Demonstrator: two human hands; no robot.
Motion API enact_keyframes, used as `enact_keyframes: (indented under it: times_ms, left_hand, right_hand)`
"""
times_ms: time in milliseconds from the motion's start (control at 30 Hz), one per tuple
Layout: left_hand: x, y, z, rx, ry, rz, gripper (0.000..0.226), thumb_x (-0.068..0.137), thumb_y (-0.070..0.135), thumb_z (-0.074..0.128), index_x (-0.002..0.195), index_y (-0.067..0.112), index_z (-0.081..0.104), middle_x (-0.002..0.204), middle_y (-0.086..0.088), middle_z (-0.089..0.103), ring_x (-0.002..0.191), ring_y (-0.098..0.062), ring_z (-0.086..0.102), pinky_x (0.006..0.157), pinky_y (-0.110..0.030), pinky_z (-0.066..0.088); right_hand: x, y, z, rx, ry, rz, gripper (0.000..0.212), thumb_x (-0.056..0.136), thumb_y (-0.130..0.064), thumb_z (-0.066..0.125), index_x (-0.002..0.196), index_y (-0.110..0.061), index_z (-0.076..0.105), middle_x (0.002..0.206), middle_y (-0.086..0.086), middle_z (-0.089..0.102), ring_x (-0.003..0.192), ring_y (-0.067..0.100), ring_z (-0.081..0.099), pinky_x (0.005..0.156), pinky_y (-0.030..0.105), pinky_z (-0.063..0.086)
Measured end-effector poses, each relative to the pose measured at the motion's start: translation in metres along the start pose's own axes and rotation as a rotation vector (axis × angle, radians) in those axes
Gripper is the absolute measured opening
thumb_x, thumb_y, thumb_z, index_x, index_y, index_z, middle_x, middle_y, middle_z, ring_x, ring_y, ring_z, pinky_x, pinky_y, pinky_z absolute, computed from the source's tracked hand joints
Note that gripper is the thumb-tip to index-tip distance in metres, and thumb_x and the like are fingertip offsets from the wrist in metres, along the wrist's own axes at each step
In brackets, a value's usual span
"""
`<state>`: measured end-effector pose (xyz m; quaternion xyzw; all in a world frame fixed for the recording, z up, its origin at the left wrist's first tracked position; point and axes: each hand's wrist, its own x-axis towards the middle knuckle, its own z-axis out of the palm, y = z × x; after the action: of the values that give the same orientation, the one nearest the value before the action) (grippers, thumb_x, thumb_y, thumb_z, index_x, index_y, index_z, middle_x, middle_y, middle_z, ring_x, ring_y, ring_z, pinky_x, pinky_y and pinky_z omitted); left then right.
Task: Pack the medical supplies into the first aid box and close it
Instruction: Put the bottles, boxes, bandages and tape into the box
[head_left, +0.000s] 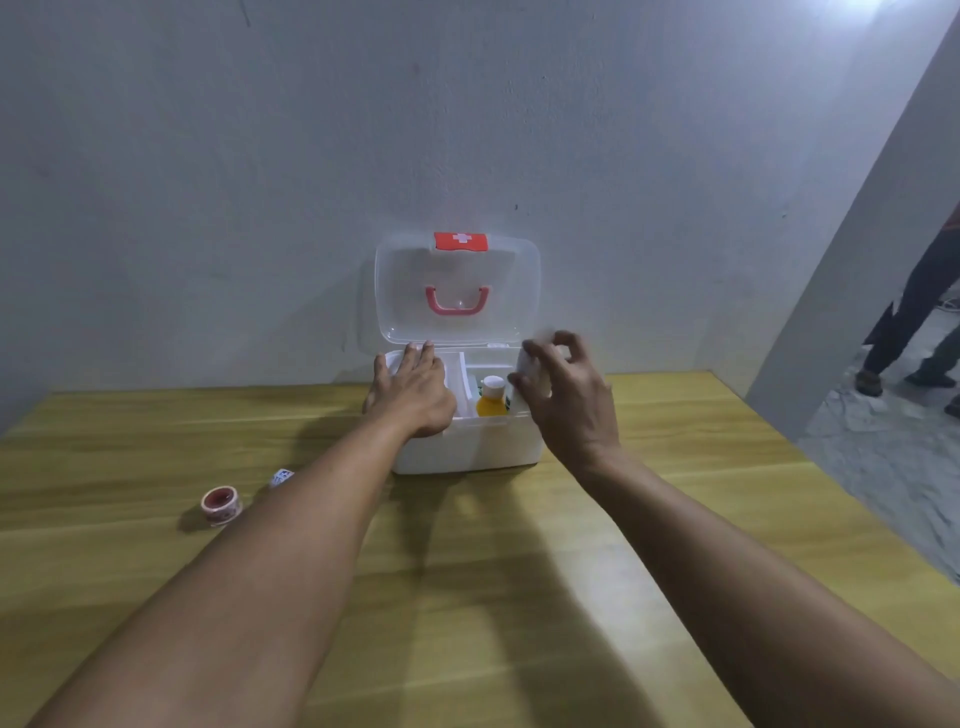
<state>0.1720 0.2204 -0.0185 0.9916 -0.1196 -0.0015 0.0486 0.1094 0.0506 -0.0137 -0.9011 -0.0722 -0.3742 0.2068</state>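
The white first aid box (467, 452) stands at the far edge of the wooden table, against the wall. Its clear lid (405, 291), with a red handle and a red cross latch, is up. Inside stands an orange bottle (492, 400) with a white cap. My left hand (415, 389) lies flat on the box's left compartment, fingers spread. My right hand (566, 395) holds a white bottle (524, 371) over the right side of the box. A roll of tape (222, 504) with a red core lies on the table to the left. A small white item (281, 477) peeks out beside my left forearm.
The wooden table (467, 597) stretches toward me under both forearms. A grey wall rises right behind the box. At the far right, beyond the table's edge, a person's legs (914, 312) stand on a concrete floor.
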Motion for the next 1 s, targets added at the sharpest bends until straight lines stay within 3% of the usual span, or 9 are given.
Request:
enact_keyframes:
  times_ms: [100,233,400,533,633,733,833,933,1000]
  left_hand:
    - [0.002,-0.001,0.001,0.015,0.001,0.003,0.063,0.094,0.017,0.025,0.155,0.009,0.009,0.165,-0.005,-0.004,0.152,-0.021,-0.006,0.121,-0.053,-0.002]
    - [0.002,-0.001,0.002,0.020,0.001,0.008,0.063,0.094,0.018,0.025,0.155,0.009,0.009,0.165,-0.005,-0.004,0.152,-0.021,-0.006,0.121,-0.053,-0.002]
    - [0.001,0.000,0.001,-0.006,0.001,0.009,0.063,0.095,0.017,0.025,0.155,0.009,0.008,0.165,-0.005,-0.004,0.152,-0.021,-0.006,0.121,-0.053,-0.003]
    - [0.003,-0.003,-0.001,-0.137,0.057,0.029,0.058,0.097,0.020,0.023,0.153,0.009,0.016,0.165,-0.006,0.004,0.152,-0.022,0.001,0.121,-0.053,0.000]
    - [0.003,-0.009,-0.008,-0.428,0.155,0.002,0.054,0.097,0.027,0.023,0.145,0.009,0.036,0.162,-0.009,0.020,0.151,-0.023,0.013,0.121,-0.052,0.007]
    - [-0.007,-0.025,-0.020,-0.598,0.290,-0.063,0.043,0.096,0.025,0.028,0.125,0.006,0.055,0.146,-0.016,0.046,0.136,-0.035,0.040,0.115,-0.052,0.026]
    - [-0.025,-0.052,-0.033,-0.635,0.359,-0.173,0.037,0.082,0.026,0.034,0.089,0.003,0.062,0.106,-0.022,0.065,0.102,-0.043,0.057,0.090,-0.046,0.047]
    - [-0.043,-0.081,-0.042,-0.620,0.322,-0.265,0.034,0.072,0.022,0.041,0.083,0.009,0.071,0.085,-0.012,0.066,0.082,-0.034,0.055,0.075,-0.033,0.045]
    - [-0.058,-0.094,-0.043,-0.577,0.230,-0.280,0.027,0.078,0.014,0.049,0.087,0.016,0.075,0.086,-0.004,0.063,0.086,-0.025,0.056,0.077,-0.026,0.041]
  right_hand:
    - [-0.009,0.005,0.005,0.017,-0.072,0.019,0.024,0.086,-0.025,0.067,0.106,-0.012,0.067,0.113,0.012,0.059,0.074,0.034,0.064,0.061,0.034,0.050]
    - [-0.017,0.012,0.007,0.010,-0.188,0.031,0.022,0.094,-0.023,0.055,0.110,-0.015,0.069,0.116,0.009,0.063,0.089,0.035,0.064,0.077,0.037,0.048]
    - [-0.015,0.016,0.006,-0.032,-0.156,0.022,0.034,0.092,-0.019,0.046,0.119,-0.015,0.065,0.122,0.007,0.064,0.109,0.032,0.056,0.093,0.041,0.043]
    - [-0.004,0.012,0.008,-0.023,-0.326,0.030,0.047,0.100,-0.038,0.037,0.144,-0.022,0.039,0.155,0.007,0.030,0.142,0.027,0.025,0.114,0.041,0.026]
    - [-0.004,0.011,0.015,-0.017,-0.515,0.012,0.057,0.098,-0.053,0.024,0.151,-0.031,0.020,0.162,0.001,0.006,0.149,0.022,0.002,0.120,0.042,0.012]
    - [-0.011,0.016,0.022,-0.027,-0.547,-0.006,0.058,0.098,-0.055,0.022,0.151,-0.033,0.015,0.163,-0.002,0.000,0.149,0.019,-0.003,0.121,0.042,0.012]
    - [-0.014,0.015,0.024,-0.063,-0.522,-0.021,0.060,0.097,-0.056,0.022,0.151,-0.033,0.014,0.163,-0.001,0.002,0.149,0.020,-0.001,0.120,0.043,0.013]
    - [-0.015,0.012,0.024,-0.059,-0.521,-0.016,0.060,0.097,-0.054,0.025,0.151,-0.030,0.015,0.162,0.001,0.004,0.149,0.022,0.000,0.121,0.040,0.009]
    - [-0.015,0.011,0.023,-0.055,-0.510,-0.014,0.060,0.097,-0.053,0.027,0.151,-0.029,0.016,0.162,0.002,0.004,0.149,0.023,0.001,0.121,0.039,0.008]
